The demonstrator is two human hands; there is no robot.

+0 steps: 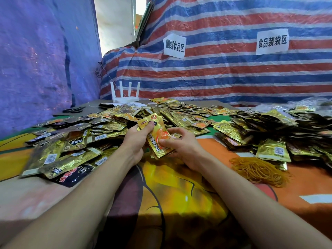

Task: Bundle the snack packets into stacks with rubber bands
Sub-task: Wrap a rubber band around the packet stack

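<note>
Loose packets [59,150]: lay heaped at left and far across the table.
Left hand [136,141]: gripped the far end of the packet stack [156,139], thumb on top.
Right hand [183,146]: pinched the stack's near end, centre.
Rubber bands [258,169]: lay piled near right.

1. The bare left arm [80,194] reaches in from the bottom left, the bare right arm [251,191] from the bottom right.
2. The left grip [137,141] holds the packets [156,134], thumb on top.
3. The right grip [183,148] holds the same packets from the other side, thumb on the front, fingers curled.
4. Both grips are close together.
</note>
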